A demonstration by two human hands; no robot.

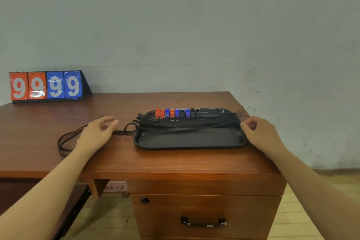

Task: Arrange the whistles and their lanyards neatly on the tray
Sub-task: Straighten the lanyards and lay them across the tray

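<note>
A black tray [187, 140] lies on the wooden desk. Several whistles [176, 113], red, blue and black, stand in a row along its far edge. Their black lanyards [187, 123] stretch in a bundle across the tray from left to right. My right hand [259, 132] is at the tray's right rim, its fingers pinched on the right end of that bundle. My left hand [97, 132] rests on the desk left of the tray, fingers loosely apart, lying over a loose lanyard [66, 140] that loops on the desk and runs back toward the tray.
A flip scoreboard [46, 85] showing 99 99 stands at the desk's back left. The desk's right edge [272, 161] is close beside the tray. A drawer with a black handle [203, 222] sits below the front edge.
</note>
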